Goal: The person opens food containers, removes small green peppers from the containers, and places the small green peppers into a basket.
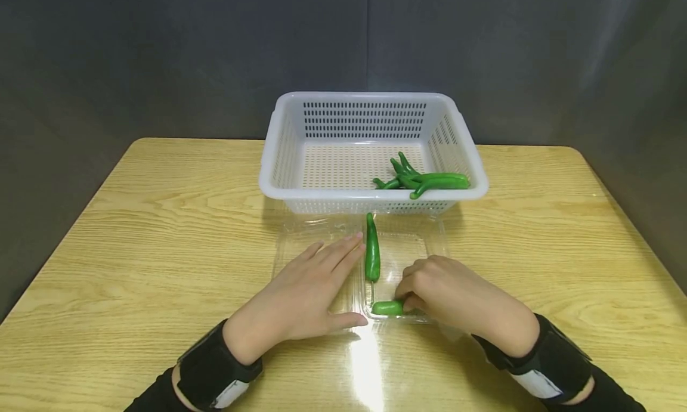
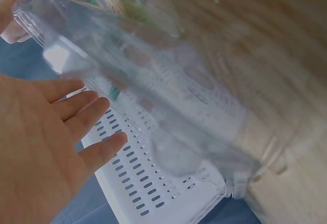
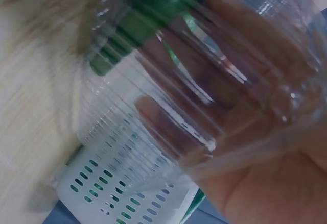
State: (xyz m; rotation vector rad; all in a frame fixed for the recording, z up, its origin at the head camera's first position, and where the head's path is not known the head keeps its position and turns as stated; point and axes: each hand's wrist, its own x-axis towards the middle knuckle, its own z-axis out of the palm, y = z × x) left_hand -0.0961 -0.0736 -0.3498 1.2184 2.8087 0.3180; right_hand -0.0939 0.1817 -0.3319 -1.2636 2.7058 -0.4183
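Note:
An opened clear plastic clamshell box (image 1: pixel 402 245) lies on the table, lid half to the left and tray half to the right. My left hand (image 1: pixel 313 284) spreads its straight fingers over the lid half, fingertips close to the hinge. Inside the tray, my right hand (image 1: pixel 442 290) grips a green chili pepper (image 1: pixel 386 308) lying crosswise along the near edge; its right part is hidden under the fingers. Through the clear wall the right wrist view also shows this pepper (image 3: pixel 153 17) against the fingers. A second green chili pepper (image 1: pixel 373 251) lies lengthwise along the tray's left side.
Behind the box stands a white perforated plastic basket (image 1: pixel 333 194), with several green chili peppers (image 1: pixel 442 181) heaped in its front right corner. The wooden table (image 1: pixel 161 233) extends to both sides, and a dark curtain (image 1: pixel 188 60) hangs behind it.

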